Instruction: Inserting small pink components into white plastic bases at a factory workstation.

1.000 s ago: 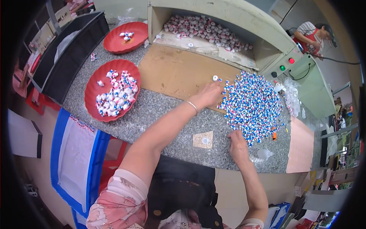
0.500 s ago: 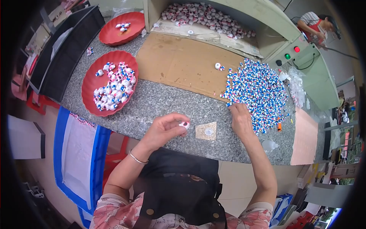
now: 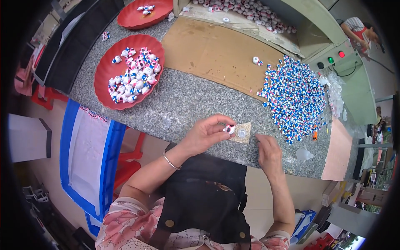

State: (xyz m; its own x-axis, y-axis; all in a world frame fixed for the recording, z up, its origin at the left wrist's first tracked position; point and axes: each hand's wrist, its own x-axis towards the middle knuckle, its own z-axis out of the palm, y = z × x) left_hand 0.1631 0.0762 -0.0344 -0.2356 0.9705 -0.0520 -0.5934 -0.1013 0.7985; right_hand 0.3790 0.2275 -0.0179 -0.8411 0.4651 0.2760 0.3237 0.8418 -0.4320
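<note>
Left hand (image 3: 203, 136) pinching one white piece (image 3: 228, 129); right hand (image 3: 270, 155) curled, grip unclear; two red bowls (image 3: 105, 71).

Speckled card (image 3: 246, 140) partly behind left hand (image 3: 203, 134), right hand (image 3: 271, 155) grip unclear, upper bowl (image 3: 139, 22) cropped

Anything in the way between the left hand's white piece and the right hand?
Nothing visible stands in the way. Between the white piece in the left hand and the right hand, the view shows only the tan card with its round disc, apparently lying flat, and bare countertop.
</note>
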